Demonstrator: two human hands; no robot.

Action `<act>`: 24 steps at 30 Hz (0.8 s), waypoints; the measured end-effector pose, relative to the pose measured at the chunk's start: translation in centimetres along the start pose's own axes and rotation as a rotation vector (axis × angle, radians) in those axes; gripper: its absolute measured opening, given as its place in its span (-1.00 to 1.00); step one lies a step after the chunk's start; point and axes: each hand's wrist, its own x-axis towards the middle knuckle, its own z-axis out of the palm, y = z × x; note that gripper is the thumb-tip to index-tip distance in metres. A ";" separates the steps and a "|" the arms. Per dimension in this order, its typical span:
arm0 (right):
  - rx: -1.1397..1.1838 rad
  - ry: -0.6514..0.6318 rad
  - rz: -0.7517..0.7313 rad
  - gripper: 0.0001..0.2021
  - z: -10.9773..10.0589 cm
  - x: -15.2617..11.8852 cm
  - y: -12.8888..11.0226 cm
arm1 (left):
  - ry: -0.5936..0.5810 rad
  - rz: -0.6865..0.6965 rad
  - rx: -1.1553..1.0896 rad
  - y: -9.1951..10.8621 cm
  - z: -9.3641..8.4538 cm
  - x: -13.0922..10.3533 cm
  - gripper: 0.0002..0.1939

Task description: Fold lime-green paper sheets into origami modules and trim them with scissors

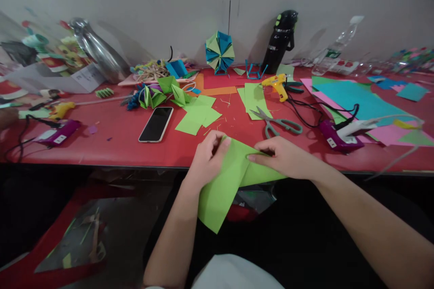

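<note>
A light green sheet of paper is held up at the table's front edge, folded so that one part hangs down and another points right. My left hand pinches its upper left edge between thumb and fingers. On the upper right part, my right hand grips the same paper, thumb on the near face. Grey-handled scissors lie partly opened just beyond my right hand. Cut light green paper pieces rest on the table past my left hand, and a phone lies to their left.
On the red table are a yellow glue gun, purple power strips with cables, and coloured sheets. Behind stand a blue-green paper ornament, a black bottle and a metal flask. Another person's hand shows far left.
</note>
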 end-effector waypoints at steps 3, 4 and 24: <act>-0.009 -0.013 0.006 -0.46 -0.1 -0.1 -0.1 | -0.106 -0.035 -0.176 0.0 -0.4 -0.1 -0.73; -0.012 -0.017 0.012 -0.47 -0.1 -0.1 -0.2 | -0.108 -0.039 -0.177 0.1 -0.4 -0.1 -0.70; 0.007 -0.003 0.076 -0.43 0.1 0.1 -0.3 | -0.062 -0.058 -0.236 -0.6 -0.5 0.1 -0.67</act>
